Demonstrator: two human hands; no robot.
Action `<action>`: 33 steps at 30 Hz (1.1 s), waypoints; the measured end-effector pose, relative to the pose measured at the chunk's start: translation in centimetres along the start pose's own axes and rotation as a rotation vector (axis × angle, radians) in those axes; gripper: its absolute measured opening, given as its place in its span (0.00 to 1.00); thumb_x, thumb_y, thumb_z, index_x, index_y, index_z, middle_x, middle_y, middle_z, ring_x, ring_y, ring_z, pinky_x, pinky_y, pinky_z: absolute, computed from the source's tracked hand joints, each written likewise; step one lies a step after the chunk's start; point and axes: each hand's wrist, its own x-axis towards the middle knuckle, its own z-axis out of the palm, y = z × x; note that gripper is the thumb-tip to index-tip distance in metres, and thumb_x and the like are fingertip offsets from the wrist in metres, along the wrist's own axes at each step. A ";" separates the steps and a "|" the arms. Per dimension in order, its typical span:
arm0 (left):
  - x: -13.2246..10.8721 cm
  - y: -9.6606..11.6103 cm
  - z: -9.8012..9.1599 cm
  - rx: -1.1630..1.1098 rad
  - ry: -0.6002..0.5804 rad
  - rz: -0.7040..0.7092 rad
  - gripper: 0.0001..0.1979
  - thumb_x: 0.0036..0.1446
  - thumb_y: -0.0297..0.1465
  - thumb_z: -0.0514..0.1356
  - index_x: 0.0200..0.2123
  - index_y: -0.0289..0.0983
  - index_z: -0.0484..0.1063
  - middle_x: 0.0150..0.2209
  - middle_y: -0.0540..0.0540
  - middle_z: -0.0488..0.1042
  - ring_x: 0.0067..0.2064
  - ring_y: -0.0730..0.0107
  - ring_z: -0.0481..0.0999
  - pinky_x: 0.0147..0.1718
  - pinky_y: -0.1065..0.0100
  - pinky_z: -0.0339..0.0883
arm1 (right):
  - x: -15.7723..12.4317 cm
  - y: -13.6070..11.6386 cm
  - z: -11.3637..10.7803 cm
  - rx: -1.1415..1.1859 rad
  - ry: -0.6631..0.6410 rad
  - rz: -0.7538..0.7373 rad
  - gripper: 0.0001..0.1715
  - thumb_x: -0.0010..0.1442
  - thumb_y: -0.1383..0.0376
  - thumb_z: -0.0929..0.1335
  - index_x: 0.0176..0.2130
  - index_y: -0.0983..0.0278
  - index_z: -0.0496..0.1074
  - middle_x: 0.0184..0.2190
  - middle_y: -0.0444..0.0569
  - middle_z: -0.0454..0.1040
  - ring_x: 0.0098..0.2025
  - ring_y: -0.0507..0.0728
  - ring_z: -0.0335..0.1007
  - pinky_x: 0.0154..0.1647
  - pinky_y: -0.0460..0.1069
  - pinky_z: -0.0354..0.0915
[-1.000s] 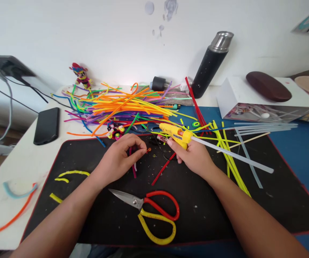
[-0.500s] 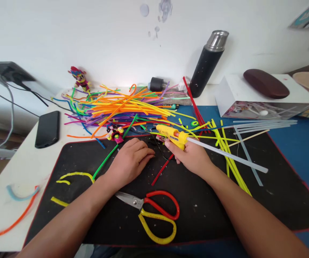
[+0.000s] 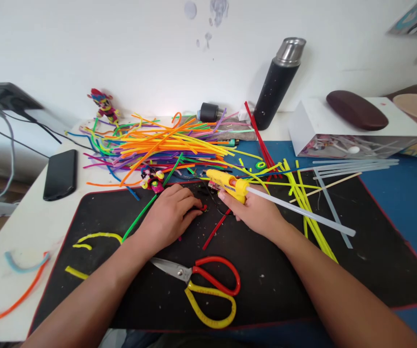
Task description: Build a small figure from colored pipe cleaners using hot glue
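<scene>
My right hand (image 3: 255, 215) grips a yellow glue gun (image 3: 226, 182) with a long clear glue stick (image 3: 303, 212) jutting from its back; the nozzle points left. My left hand (image 3: 170, 215) rests on the black mat (image 3: 128, 299), fingers curled together, their tips pinching a small red piece (image 3: 203, 208) just left of the nozzle. A magenta pipe cleaner end shows under this hand. A red pipe cleaner (image 3: 215, 229) lies between both hands. Red and yellow scissors (image 3: 208, 285) lie shut on the mat below them.
A heap of coloured pipe cleaners (image 3: 161, 142) fills the back. A small pipe-cleaner figure (image 3: 152, 180) lies by it, another (image 3: 101, 104) near the wall. Black phone (image 3: 60, 174) at left, black flask (image 3: 277, 82), white box (image 3: 353, 130), yellow pipe cleaners (image 3: 306, 203) at right.
My left hand lowered onto the mat and its fingers closed on the small red piece. The glue gun shifted slightly left toward it. A green pipe cleaner now lies by my left wrist.
</scene>
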 end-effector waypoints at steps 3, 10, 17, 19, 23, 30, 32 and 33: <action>0.1 0.1 0.2 0.019 -0.012 0.004 0.06 0.71 0.31 0.61 0.42 0.36 0.78 0.40 0.42 0.80 0.43 0.58 0.73 0.46 0.57 0.69 | 0.0 0.1 0.0 -0.174 -0.059 -0.046 0.16 0.65 0.53 0.72 0.29 0.58 0.77 0.16 0.44 0.70 0.24 0.59 0.73 0.24 0.49 0.61; 0.2 0.4 0.1 0.008 0.090 0.018 0.09 0.72 0.29 0.58 0.40 0.37 0.77 0.38 0.43 0.79 0.41 0.59 0.72 0.44 0.58 0.68 | 0.0 0.1 0.0 -0.333 -0.110 -0.067 0.15 0.67 0.52 0.69 0.38 0.59 0.79 0.21 0.45 0.74 0.28 0.60 0.76 0.26 0.49 0.63; -0.1 0.7 -1.0 -0.287 0.026 -0.140 0.06 0.68 0.29 0.62 0.36 0.38 0.77 0.33 0.48 0.76 0.40 0.63 0.72 0.40 0.63 0.66 | 0.0 0.2 -0.1 -0.315 -0.113 -0.092 0.14 0.67 0.52 0.69 0.39 0.58 0.79 0.23 0.45 0.76 0.30 0.60 0.77 0.28 0.50 0.65; -0.1 0.5 -0.9 -0.232 -0.028 -0.135 0.05 0.66 0.28 0.63 0.36 0.38 0.78 0.33 0.48 0.76 0.39 0.62 0.71 0.40 0.62 0.65 | 0.0 0.3 0.0 -0.325 -0.126 -0.089 0.15 0.67 0.52 0.69 0.40 0.58 0.79 0.23 0.45 0.76 0.29 0.60 0.77 0.29 0.50 0.65; -0.1 0.3 -0.5 -0.153 -0.052 -0.127 0.04 0.65 0.26 0.64 0.36 0.38 0.78 0.32 0.47 0.76 0.39 0.61 0.70 0.40 0.62 0.64 | 0.0 0.4 0.0 -0.358 -0.135 -0.067 0.15 0.67 0.52 0.70 0.41 0.59 0.80 0.24 0.45 0.77 0.29 0.59 0.76 0.30 0.50 0.64; 0.0 0.5 -0.5 -0.108 -0.005 -0.116 0.03 0.66 0.26 0.65 0.36 0.37 0.77 0.31 0.47 0.75 0.38 0.61 0.70 0.39 0.61 0.65 | 0.1 0.7 0.1 -0.363 -0.141 -0.077 0.16 0.66 0.51 0.70 0.42 0.59 0.81 0.25 0.45 0.78 0.27 0.59 0.75 0.30 0.51 0.64; -0.1 0.4 -0.5 -0.110 -0.009 -0.099 0.05 0.67 0.26 0.64 0.36 0.37 0.78 0.33 0.46 0.78 0.39 0.60 0.71 0.41 0.61 0.66 | 0.0 0.7 0.1 -0.372 -0.137 -0.069 0.17 0.66 0.51 0.70 0.42 0.59 0.81 0.24 0.45 0.78 0.27 0.59 0.75 0.30 0.51 0.64; -0.1 0.4 -0.5 -0.108 -0.014 -0.092 0.05 0.67 0.26 0.63 0.36 0.37 0.78 0.34 0.45 0.79 0.39 0.60 0.71 0.41 0.60 0.67 | 0.0 0.7 0.1 -0.375 -0.138 -0.063 0.17 0.66 0.51 0.70 0.43 0.60 0.81 0.24 0.45 0.78 0.27 0.59 0.75 0.30 0.51 0.64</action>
